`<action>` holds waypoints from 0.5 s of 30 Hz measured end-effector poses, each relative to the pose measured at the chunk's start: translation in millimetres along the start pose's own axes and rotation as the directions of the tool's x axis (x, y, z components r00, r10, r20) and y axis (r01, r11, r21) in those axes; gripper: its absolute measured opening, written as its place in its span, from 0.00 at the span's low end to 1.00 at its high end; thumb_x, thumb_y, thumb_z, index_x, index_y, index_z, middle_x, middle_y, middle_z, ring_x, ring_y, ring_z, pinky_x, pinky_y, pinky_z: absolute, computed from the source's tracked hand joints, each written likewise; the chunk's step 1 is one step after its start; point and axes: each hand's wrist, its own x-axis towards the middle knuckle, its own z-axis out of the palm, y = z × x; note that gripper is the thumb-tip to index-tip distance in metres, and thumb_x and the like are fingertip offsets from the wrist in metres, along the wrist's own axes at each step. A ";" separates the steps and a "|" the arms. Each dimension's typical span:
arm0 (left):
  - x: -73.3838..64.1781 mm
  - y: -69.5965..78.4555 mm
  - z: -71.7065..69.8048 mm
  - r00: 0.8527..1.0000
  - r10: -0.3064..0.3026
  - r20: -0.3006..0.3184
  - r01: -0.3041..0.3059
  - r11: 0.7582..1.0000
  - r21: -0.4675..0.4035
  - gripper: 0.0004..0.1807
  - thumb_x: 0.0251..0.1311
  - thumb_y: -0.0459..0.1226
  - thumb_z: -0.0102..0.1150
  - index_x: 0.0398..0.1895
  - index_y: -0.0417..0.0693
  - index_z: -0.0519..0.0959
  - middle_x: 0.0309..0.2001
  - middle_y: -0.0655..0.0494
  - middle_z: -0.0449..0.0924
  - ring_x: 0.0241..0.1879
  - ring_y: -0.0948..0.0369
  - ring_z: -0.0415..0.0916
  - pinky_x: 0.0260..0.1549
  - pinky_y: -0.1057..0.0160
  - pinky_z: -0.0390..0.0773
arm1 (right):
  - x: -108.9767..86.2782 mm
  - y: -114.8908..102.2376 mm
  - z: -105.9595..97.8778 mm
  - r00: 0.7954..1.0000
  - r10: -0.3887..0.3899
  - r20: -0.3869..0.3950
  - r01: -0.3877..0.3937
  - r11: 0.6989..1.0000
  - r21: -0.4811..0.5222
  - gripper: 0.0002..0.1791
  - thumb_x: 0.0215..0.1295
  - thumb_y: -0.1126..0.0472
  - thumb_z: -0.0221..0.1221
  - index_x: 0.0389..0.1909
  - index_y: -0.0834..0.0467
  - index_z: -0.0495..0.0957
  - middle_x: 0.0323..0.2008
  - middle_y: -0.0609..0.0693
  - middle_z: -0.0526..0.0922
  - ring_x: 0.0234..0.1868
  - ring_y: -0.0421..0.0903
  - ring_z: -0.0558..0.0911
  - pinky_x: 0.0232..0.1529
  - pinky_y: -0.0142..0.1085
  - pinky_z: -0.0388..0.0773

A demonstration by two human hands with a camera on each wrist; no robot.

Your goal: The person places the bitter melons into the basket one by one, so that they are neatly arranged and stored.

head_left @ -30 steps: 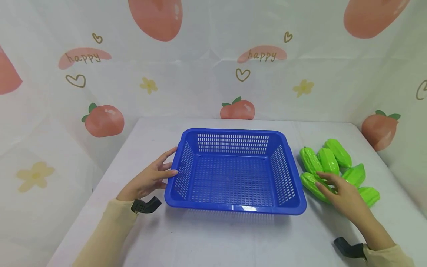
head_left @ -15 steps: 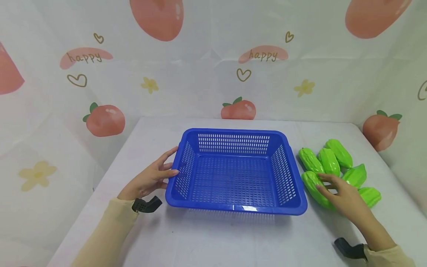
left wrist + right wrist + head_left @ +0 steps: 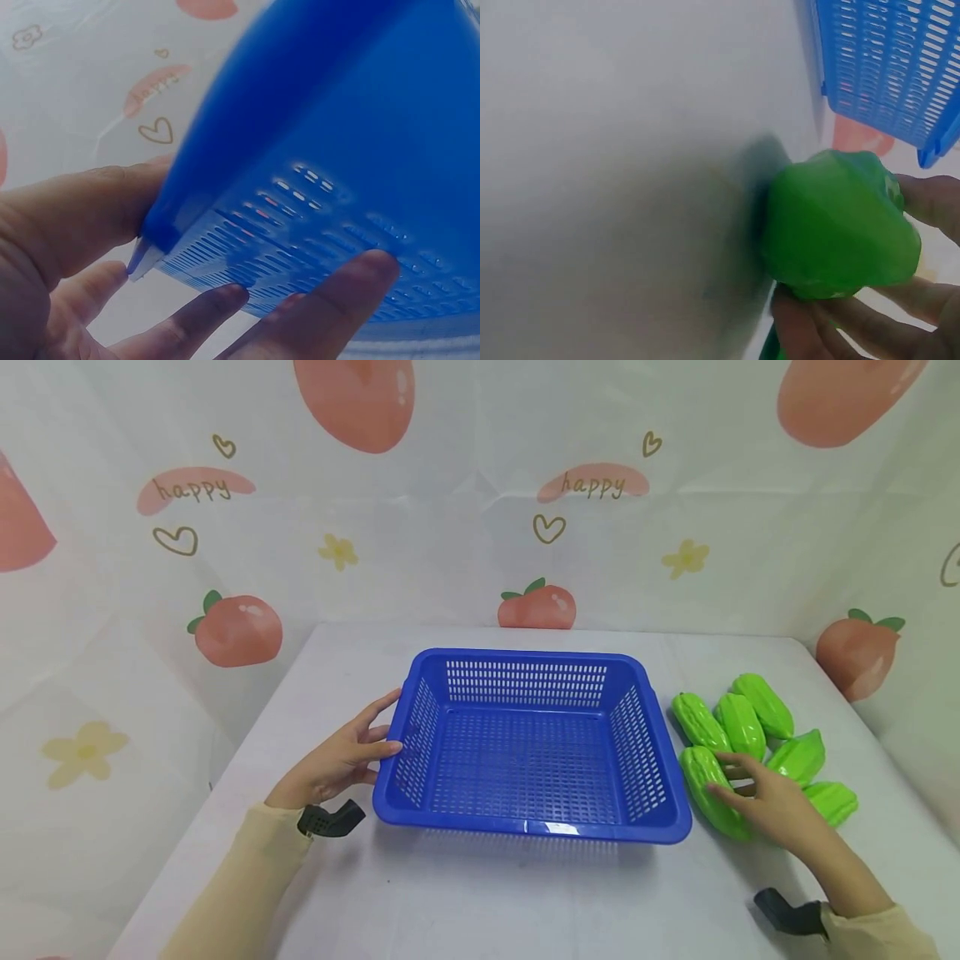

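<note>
A blue plastic basket (image 3: 525, 768) with slotted walls stands on the white table. My left hand (image 3: 341, 760) holds its left side, thumb at the rim (image 3: 176, 180) and fingers along the outer wall. To the right of the basket my right hand (image 3: 780, 802) grips a glossy, ridged green fruit (image 3: 708, 789), shaped much like a star fruit. In the right wrist view, the green fruit (image 3: 840, 225) sits between thumb and fingers, close to the tabletop. The far part of the fruit is hidden there.
Several similar green fruits (image 3: 738, 725) lie in a cluster behind and beside my right hand. The basket's right rim (image 3: 670, 752) is close to the held fruit. A white printed cloth (image 3: 435, 527) hangs behind the table (image 3: 465, 902).
The fruit in my right hand has turned, its near end swinging down toward the table's front. My left hand and the basket have not visibly moved.
</note>
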 end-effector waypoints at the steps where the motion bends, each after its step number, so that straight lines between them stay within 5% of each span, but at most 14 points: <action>1: -0.1 0.1 0.2 1.000 0.000 0.000 0.000 1.000 -0.004 0.47 0.65 0.37 0.59 0.76 0.75 0.41 0.71 0.36 0.58 0.53 0.46 0.79 0.46 0.43 0.81 | 0.8 -0.2 -0.6 1.000 0.008 0.013 -0.008 1.000 0.000 0.37 0.67 0.45 0.58 0.64 0.70 0.63 0.54 0.77 0.73 0.48 0.73 0.78 0.41 0.60 0.79; 15: 0.2 0.1 -0.1 1.000 0.003 0.003 -0.003 1.000 0.000 0.46 0.66 0.36 0.58 0.76 0.74 0.41 0.71 0.35 0.57 0.53 0.45 0.78 0.46 0.43 0.81 | 6.4 -3.1 -6.4 0.991 0.044 0.126 -0.044 0.999 -0.004 0.43 0.65 0.42 0.58 0.66 0.72 0.57 0.53 0.79 0.71 0.50 0.74 0.76 0.39 0.56 0.82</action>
